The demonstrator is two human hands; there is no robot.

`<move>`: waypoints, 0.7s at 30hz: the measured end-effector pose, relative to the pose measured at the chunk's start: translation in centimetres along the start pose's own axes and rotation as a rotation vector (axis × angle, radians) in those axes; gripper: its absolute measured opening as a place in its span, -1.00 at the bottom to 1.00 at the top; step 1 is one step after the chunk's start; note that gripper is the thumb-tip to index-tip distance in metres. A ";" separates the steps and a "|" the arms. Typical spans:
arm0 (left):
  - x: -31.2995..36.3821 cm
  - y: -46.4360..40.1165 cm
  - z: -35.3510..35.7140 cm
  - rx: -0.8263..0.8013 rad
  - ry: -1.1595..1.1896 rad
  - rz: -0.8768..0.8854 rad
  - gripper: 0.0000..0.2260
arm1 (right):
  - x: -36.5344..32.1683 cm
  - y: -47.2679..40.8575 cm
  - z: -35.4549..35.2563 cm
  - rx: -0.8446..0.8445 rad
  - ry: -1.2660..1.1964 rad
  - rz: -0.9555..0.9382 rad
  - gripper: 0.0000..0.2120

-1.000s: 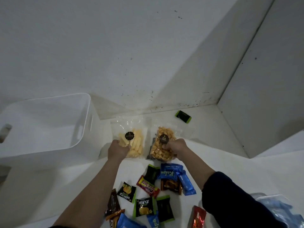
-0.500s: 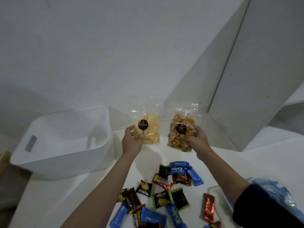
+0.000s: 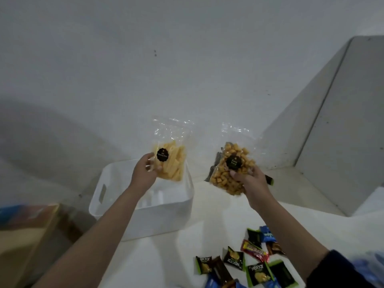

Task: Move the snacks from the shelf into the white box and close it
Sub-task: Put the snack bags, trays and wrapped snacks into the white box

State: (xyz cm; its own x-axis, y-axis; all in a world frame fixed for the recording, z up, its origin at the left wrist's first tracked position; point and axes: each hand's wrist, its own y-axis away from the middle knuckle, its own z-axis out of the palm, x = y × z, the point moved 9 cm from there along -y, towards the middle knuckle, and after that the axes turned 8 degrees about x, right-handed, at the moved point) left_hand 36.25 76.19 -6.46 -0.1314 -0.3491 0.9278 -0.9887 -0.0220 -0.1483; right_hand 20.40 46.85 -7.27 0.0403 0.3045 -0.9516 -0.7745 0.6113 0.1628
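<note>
Head view: the white box (image 3: 145, 217) stands open on the white shelf (image 3: 218, 215) and serves as the reference for all positions. The left hand (image 3: 143, 173) is clamped on a clear bag of pale yellow sticks (image 3: 171, 161), thumb and fingers pinching its lower left edge beside the round black label. This bag hangs upright above the far right corner of the box opening, its long axis near vertical and its empty top pointing up toward the wall. The right hand (image 3: 249, 181) is clamped on a clear bag of orange cubes (image 3: 230, 169), fingers curled over its lower right part. That bag is held clear of the shelf, just to the right of the box and outside its rim, tilted slightly with its top leaning right. Of the two loads, the stick bag is already over the opening; the cube bag lies to the right of the box wall and likely needs a leftward carry across the rim before release. The left hand is therefore the nearer one for the first drop. A heap of small wrapped snacks (image 3: 249, 265) lies on the shelf in front of the box and to its right, well apart from both hands. No lid can be identified. A small dark packet with a green end (image 3: 270, 180) shows just behind the right hand.
</note>
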 end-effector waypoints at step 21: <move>-16.7 -7.4 10.4 -0.603 -0.567 -0.038 -0.40 | 7.1 -4.2 0.1 0.082 0.113 0.092 -0.56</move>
State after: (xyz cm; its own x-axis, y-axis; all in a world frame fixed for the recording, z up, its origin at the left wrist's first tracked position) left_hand 46.53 72.40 -24.44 -0.2000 -0.7815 0.5910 -0.8821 0.4062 0.2386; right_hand 24.02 46.50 -14.73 -0.1029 0.2807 -0.9543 -0.7174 0.6436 0.2667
